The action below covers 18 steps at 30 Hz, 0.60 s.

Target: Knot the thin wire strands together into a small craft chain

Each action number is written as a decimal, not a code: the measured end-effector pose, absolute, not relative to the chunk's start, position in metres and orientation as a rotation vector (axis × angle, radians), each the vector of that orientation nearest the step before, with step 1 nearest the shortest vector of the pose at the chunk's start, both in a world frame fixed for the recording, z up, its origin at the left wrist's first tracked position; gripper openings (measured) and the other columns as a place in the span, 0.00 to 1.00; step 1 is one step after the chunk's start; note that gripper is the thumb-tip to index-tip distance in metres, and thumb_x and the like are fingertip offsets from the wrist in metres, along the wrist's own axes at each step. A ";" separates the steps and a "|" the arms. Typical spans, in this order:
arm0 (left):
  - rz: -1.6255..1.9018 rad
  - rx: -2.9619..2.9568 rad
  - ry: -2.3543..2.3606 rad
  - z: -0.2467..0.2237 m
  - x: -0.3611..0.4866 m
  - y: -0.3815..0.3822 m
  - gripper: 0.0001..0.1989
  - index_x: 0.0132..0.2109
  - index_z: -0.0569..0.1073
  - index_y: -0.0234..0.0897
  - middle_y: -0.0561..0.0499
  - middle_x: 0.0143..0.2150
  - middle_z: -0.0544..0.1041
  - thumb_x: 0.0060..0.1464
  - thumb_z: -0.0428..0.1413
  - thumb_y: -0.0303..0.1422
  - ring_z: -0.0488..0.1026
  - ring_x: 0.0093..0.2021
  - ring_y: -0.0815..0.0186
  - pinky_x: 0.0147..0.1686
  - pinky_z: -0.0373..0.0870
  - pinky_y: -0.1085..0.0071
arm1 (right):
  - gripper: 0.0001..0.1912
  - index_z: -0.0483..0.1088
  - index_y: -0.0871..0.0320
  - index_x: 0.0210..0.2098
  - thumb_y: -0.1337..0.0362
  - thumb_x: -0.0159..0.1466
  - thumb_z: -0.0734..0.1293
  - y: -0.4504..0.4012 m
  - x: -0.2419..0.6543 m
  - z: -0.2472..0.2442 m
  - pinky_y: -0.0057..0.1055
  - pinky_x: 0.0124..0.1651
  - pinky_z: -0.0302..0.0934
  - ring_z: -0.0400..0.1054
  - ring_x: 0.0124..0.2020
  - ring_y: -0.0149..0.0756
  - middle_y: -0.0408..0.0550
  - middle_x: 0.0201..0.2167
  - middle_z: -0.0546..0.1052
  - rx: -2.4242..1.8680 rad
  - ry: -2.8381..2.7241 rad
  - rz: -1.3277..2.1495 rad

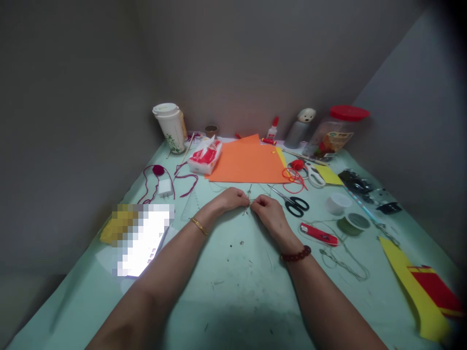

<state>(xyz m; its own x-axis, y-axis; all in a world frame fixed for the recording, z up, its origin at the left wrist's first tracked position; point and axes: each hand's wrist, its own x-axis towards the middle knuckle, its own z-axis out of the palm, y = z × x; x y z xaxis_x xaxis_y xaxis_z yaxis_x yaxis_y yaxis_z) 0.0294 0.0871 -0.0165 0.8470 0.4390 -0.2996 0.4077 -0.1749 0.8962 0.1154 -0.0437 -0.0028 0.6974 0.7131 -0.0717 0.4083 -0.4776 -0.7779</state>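
Observation:
My left hand (235,198) and my right hand (269,210) meet near the middle of the table, just in front of the orange paper (244,160). Both are closed in a pinch on a small piece of thin cord (249,198) that runs between the fingertips. Its fine detail is too small to make out, and the fingers cover part of it. To the right of my right hand lie black-handled scissors (296,203), blades pointing toward the cord. A clear set square (190,205) is flat on the table left of my left hand.
At the left are a lit phone (148,240), a white charger (165,187) and purple yarn (158,170). A tissue pack (205,155) and a white cup (170,129) stand behind. Rightward lie a red folding knife (319,234), a spool of green cord (353,223) and yellow paper (406,287).

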 end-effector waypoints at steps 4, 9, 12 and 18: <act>0.001 1.792 0.627 -0.015 0.028 0.088 0.08 0.28 0.71 0.33 0.55 0.22 0.66 0.42 0.56 0.35 0.56 0.21 0.75 0.20 0.53 0.77 | 0.05 0.62 0.57 0.18 0.64 0.49 0.59 -0.044 0.117 -0.005 0.27 0.26 0.48 0.56 0.22 0.30 0.39 0.15 0.63 -2.094 -0.791 0.506; 0.012 1.804 0.615 -0.018 0.029 0.090 0.09 0.27 0.70 0.33 0.56 0.20 0.64 0.41 0.58 0.36 0.54 0.20 0.76 0.20 0.52 0.77 | 0.06 0.61 0.56 0.18 0.64 0.49 0.58 -0.043 0.120 -0.009 0.27 0.24 0.48 0.56 0.20 0.30 0.40 0.14 0.63 -2.066 -0.749 0.461; 0.018 1.797 0.612 -0.019 0.030 0.090 0.10 0.27 0.70 0.32 0.56 0.20 0.64 0.41 0.58 0.36 0.54 0.20 0.75 0.20 0.52 0.77 | 0.06 0.61 0.56 0.18 0.64 0.49 0.58 -0.042 0.121 -0.011 0.27 0.24 0.48 0.57 0.20 0.30 0.40 0.14 0.63 -2.079 -0.747 0.456; -0.005 1.780 0.590 -0.015 0.027 0.090 0.08 0.27 0.71 0.32 0.56 0.21 0.64 0.41 0.56 0.35 0.53 0.20 0.76 0.19 0.50 0.77 | 0.06 0.62 0.56 0.18 0.64 0.50 0.59 -0.042 0.121 -0.011 0.27 0.25 0.49 0.58 0.21 0.31 0.41 0.15 0.65 -2.107 -0.749 0.434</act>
